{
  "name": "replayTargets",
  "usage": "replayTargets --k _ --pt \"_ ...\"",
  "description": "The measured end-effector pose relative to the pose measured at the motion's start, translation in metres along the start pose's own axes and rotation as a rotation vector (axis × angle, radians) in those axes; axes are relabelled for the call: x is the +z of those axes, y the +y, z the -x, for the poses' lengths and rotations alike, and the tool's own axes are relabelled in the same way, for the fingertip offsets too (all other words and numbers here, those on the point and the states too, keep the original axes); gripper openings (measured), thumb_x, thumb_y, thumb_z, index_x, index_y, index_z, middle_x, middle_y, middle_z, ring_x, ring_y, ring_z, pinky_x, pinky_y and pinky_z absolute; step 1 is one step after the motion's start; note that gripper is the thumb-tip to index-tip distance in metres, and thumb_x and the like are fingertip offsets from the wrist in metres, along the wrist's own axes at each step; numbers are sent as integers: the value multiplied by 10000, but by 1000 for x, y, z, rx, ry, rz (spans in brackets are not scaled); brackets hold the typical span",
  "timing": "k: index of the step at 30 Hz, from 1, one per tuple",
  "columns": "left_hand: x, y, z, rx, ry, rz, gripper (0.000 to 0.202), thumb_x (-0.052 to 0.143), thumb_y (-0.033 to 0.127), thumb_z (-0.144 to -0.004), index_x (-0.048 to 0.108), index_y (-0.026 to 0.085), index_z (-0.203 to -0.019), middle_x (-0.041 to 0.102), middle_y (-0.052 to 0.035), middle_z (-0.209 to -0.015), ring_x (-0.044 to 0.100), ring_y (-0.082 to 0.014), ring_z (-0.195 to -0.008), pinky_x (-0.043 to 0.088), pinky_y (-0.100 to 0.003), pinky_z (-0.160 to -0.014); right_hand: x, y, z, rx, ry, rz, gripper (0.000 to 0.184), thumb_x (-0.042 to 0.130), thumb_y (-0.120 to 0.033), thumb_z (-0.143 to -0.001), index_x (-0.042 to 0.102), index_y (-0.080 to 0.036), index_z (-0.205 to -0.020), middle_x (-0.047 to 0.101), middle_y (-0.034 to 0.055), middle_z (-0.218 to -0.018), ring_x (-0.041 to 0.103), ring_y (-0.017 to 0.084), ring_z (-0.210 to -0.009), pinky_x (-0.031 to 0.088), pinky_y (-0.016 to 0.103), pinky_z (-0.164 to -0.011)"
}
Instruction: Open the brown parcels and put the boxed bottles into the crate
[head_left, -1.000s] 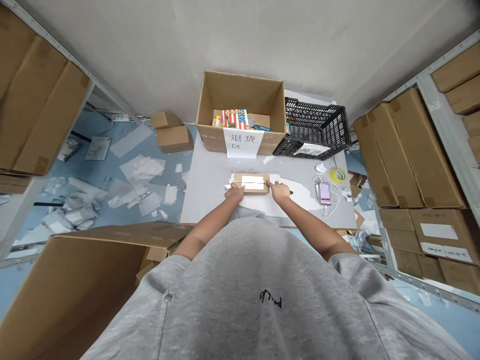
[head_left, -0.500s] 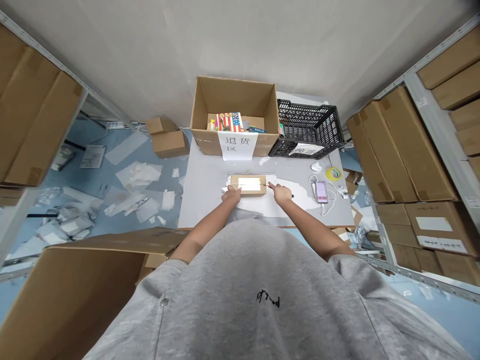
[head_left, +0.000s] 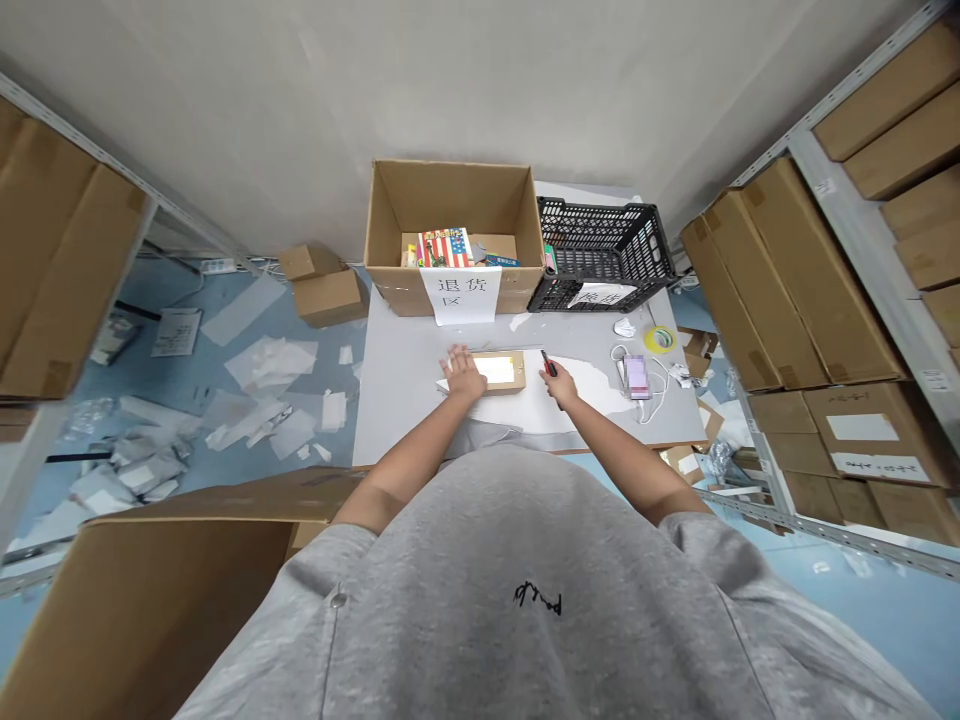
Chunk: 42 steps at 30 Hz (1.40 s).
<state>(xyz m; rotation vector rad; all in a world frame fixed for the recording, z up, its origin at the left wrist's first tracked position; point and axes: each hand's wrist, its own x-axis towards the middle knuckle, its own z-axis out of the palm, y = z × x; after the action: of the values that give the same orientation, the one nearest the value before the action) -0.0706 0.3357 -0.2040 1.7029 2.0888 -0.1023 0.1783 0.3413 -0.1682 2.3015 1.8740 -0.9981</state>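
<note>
A small brown cardboard box (head_left: 517, 372) with a white label on top lies on white paper (head_left: 600, 392) on the table (head_left: 390, 400). My left hand (head_left: 463, 373) rests on the box's left end with its fingers spread, covering that part. To the right of the box, apart from it, my right hand (head_left: 560, 384) is closed around a red and black utility knife (head_left: 550, 367). The knife points away from me; whether its blade is out is too small to tell.
Behind stand a large cardboard box (head_left: 382, 290) holding books (head_left: 445, 248) and a black plastic crate (head_left: 660, 262). At right lie a tape roll (head_left: 660, 340) and a phone (head_left: 636, 377) with white cables. Shelves with cartons (head_left: 817, 270) flank the table; papers (head_left: 270, 362) litter the floor.
My left hand has gone from gripping the small box's left end to lying spread on top. My right hand has drawn the knife away from the box's right end and turned it forward.
</note>
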Motion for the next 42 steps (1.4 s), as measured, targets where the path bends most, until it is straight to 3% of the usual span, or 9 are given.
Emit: replayTargets --k 3,6,10,16,19,23,28,34,42 --pt "-4 6 -9 317 -20 41 840 514 419 -966 223 163 -1712 159 -148 -1785 94 -309 -1658 64 -514 -1333 22 -22 -7 117 -12 -320 484 660 -459 -979 599 -194 -1379 739 55 -1024 656 143 -691 567 244 -609" --pt "-3 9 -17 423 -73 49 777 521 498 -991 308 233 -1690 314 -124 -1739 219 -311 -1622 95 -510 -1329 37 -30 -14 172 -33 -462 476 786 -432 -888 628 -173 -1255 715 34 -928 604 122 -630 532 219 -543" --pt "2 12 -21 409 -70 29 719 492 544 -1025 347 276 -1677 454 -135 -1641 335 -331 -1542 144 -501 -1312 43 -22 -24 174 -47 -445 469 803 -423 -858 622 -187 -1220 727 38 -997 656 148 -744 548 230 -618" --pt "4 18 -29 413 -109 28 665 463 528 -1055 372 261 -1657 472 -202 -1594 340 -366 -1537 249 -511 -1262 48 -19 -31 162 -26 -330 411 785 -400 -862 616 -232 -1197 737 43 -1145 712 208 -991 590 295 -819" --pt "2 20 -34 394 -141 23 634 439 491 -1070 361 262 -1656 474 -200 -1601 339 -359 -1546 269 -505 -1253 51 -24 -27 188 -20 -383 324 713 -351 -941 578 -232 -1211 733 32 -1059 719 167 -806 609 282 -739" --pt "3 20 -36 411 -149 9 640 410 479 -1075 354 219 -1657 449 -213 -1617 329 -371 -1550 254 -504 -1264 54 -26 -14 272 -100 -640 195 508 -312 -1077 496 -222 -1249 657 -31 -821 623 105 -499 601 246 -562" --pt "7 21 -35 526 -150 26 655 377 429 -1076 311 186 -1681 416 -200 -1643 346 -351 -1540 229 -462 -1284 59 -26 3 345 -259 -848 271 351 -422 -1139 472 -222 -1277 573 -77 -658 661 144 -466 624 282 -552" --pt "11 26 -31 615 -148 -50 683 371 239 -1025 284 244 -1702 276 -144 -1743 290 -357 -1563 189 -537 -1277 63 -29 11 327 -215 -839 322 352 -449 -1139 491 -202 -1291 571 -77 -560 651 163 -425 588 259 -493" --pt "14 28 -42 599 -143 -54 642 320 428 -1086 297 237 -1698 413 -184 -1648 376 -371 -1495 255 -519 -1247 68 -32 14 308 -173 -759 342 323 -466 -1144 512 -191 -1221 580 -64 -518 641 175 -378 523 235 -405"
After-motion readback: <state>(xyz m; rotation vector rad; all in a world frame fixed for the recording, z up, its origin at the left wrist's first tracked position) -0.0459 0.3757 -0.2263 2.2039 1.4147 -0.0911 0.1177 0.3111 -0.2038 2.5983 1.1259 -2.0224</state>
